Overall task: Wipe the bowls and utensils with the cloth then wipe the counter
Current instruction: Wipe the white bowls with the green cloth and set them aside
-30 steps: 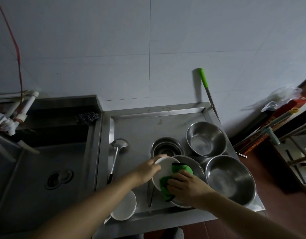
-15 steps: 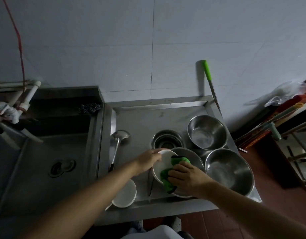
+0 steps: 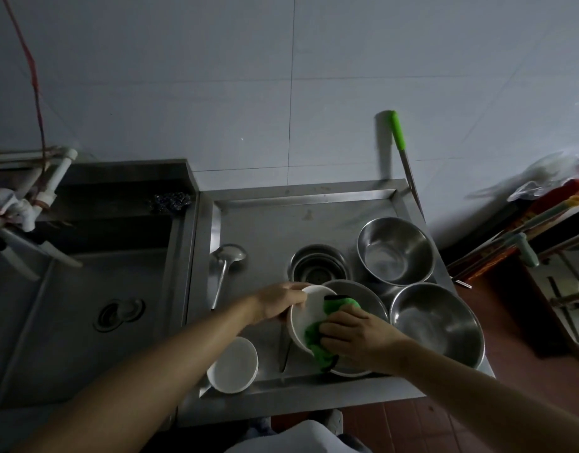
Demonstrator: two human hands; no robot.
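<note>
Over the desk (image 3: 265, 223), little has changed in 1 second: the left hand (image 3: 278, 304) still grips the white bowl (image 3: 309, 313) at its rim, and the right hand (image 3: 353, 335) still presses the green cloth (image 3: 317, 341) inside, probably rubbing the same bowl.

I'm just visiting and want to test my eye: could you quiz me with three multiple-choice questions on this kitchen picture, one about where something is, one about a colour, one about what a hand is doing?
1. Where does the ladle lie?
A. in the sink
B. on the counter, left of the bowls
C. inside a steel bowl

2. What colour is the cloth?
A. green
B. blue
C. white

3. What is the left hand doing?
A. hanging idle
B. pressing the counter
C. holding the white bowl

Answers:
1 B, it rests on the counter near the sink edge.
2 A, bright green with a dark trim.
3 C, its fingers grip the rim while the right hand presses the cloth into it.
</note>
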